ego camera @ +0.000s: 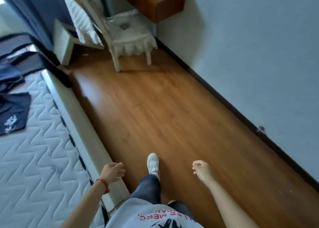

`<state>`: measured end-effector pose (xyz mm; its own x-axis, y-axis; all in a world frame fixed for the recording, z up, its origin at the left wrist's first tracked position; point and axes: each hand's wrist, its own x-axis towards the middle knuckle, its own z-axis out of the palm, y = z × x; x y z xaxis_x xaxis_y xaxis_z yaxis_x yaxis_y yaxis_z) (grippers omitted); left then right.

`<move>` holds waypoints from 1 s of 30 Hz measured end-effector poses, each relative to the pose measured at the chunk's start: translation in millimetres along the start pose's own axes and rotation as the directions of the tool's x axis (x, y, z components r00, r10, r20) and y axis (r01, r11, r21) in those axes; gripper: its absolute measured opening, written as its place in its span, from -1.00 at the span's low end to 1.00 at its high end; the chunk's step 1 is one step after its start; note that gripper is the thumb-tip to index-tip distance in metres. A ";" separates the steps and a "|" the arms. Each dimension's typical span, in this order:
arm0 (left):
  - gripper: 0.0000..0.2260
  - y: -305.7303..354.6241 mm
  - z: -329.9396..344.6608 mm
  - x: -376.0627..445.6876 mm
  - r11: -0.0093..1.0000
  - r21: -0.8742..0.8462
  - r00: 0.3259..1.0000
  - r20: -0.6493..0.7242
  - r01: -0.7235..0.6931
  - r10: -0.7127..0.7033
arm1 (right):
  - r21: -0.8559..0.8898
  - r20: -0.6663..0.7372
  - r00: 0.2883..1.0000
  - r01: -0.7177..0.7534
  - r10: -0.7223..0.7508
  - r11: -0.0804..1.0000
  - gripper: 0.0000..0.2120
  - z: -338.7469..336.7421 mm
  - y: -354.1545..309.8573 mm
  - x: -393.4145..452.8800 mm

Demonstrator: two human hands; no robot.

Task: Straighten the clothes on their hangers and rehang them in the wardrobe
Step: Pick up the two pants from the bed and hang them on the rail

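Two hands swing free at the bottom of the frame, neither holding anything. Left hand [113, 172], w/ a red cord at the wrist, hangs w/ fingers loosely relaxed near the mattress [43, 150] edge. Right hand [201, 169], lower centre-right, is curled into a loose fist around nothing. One white shoe [152, 163] is stepping fwd on the wood floor [155, 107].

Clothes [13, 113] lie at the left edge on the mattress: a dark garment w/ a white print, plus more dark and blue fabric above it, toward the upper left. No hanger can be made out in that blur, and no wardrobe is in view.

Risks, as I judge them: person is walking past the garments empty-handed, so pieces may get left behind on the bed. Grabbing a heap in a hurry could crease it or tangle hangers, if any are in there. Walkway is narrow, bed frame on one side, and the white chair [127, 36] w/ its frilled cushion sits ahead at top centre, so a shin or a trailing sleeve could catch.
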<state>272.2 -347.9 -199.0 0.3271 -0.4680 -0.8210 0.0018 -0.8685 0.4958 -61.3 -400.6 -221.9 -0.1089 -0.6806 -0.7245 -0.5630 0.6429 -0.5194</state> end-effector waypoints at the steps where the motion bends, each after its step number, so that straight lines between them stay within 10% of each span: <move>1: -0.86 2.6 -8.1 10.2 0.999 -0.036 0.999 -0.027 0.019 -0.020 | -0.012 0.022 0.999 0.025 -0.025 1.000 -0.86 1.5 -25.0 13.9; 30: -0.86 324.1 -225.8 287.6 0.870 -0.483 0.925 -0.276 0.102 -0.262 | -0.408 0.386 0.881 0.428 -0.273 0.806 -0.86 144.9 -599.7 347.2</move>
<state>580.2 -727.0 -210.5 0.5624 -0.1607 -0.8111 0.4910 -0.7243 0.4840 357.3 -971.5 -227.7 0.3737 -0.6396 -0.6717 -0.8350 0.0833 -0.5439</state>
